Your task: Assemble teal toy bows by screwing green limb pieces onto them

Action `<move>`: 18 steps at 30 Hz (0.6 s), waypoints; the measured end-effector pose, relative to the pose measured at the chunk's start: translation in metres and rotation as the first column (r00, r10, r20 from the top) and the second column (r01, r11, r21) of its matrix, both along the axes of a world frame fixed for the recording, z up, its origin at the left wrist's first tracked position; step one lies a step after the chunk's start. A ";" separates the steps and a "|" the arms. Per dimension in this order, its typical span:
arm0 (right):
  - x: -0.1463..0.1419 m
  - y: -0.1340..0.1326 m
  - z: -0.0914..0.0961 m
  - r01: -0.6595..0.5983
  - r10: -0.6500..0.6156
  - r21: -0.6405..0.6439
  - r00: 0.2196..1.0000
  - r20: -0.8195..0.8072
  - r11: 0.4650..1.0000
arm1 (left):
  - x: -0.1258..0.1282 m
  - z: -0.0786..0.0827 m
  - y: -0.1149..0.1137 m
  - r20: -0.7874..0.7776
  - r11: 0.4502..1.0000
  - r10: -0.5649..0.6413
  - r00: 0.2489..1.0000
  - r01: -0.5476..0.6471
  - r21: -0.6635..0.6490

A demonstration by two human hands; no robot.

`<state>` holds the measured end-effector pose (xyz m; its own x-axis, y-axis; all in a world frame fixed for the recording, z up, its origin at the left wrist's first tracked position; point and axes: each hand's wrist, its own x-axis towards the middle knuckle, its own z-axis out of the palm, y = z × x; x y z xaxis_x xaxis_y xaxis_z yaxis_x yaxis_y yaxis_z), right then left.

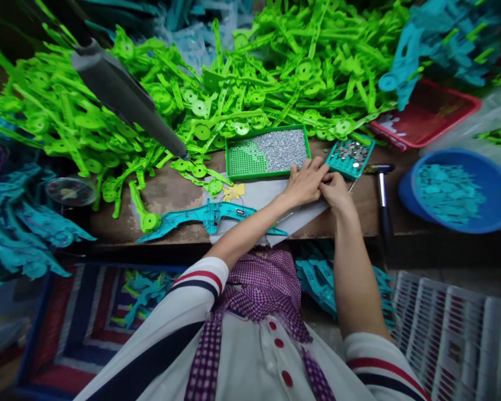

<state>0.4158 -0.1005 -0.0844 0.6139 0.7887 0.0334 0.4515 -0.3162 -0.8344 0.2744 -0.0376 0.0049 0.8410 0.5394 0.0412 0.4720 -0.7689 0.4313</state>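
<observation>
My left hand (307, 181) and my right hand (337, 192) meet over the bench, at the near side of the small teal tray (350, 157) of round metal discs. Fingers are bent and drawn together on both; whatever lies between the fingertips is hidden. By my left hand stands a green perforated tray (229, 161) with small silvery metal parts. Under my left forearm, a long teal plastic bow-shaped part (183, 216) lies on a pale sheet (304, 220) with a yellow cartoon print. A bright green arm-like part (150, 220) rests at its left end.
Bright green plastic parts (309, 72) are heaped along the back. A grey hanging tool (129, 100) slants down at left. A hammer (383, 195), a blue bowl (417, 206) of teal pieces and a red tray (451, 122) stand right. Teal parts (20, 195) pile at left.
</observation>
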 end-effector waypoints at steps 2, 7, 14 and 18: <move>0.000 0.001 0.000 -0.010 0.010 0.009 1.000 0.014 1.000 | -0.001 0.003 0.004 0.036 0.998 -0.005 0.999 0.007 -0.065; 0.000 -0.001 0.000 -0.015 0.014 0.002 0.999 0.047 1.000 | -0.013 0.008 0.009 0.024 0.948 -0.022 0.999 0.029 -0.318; 0.000 -0.003 0.006 -0.053 0.052 0.012 0.997 0.063 0.999 | -0.043 -0.006 0.011 0.142 0.808 0.020 0.990 0.068 -0.585; -0.011 -0.007 0.029 -0.020 0.025 -0.051 0.995 0.100 0.998 | -0.046 -0.017 0.016 0.203 0.582 0.204 0.958 0.048 -0.811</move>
<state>0.4047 -0.1075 -0.0552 0.5912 0.8047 0.0542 0.5400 -0.3450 -0.7677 0.2281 -0.0217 -0.0117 0.8197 0.5182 -0.2440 0.2923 -0.0121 0.9562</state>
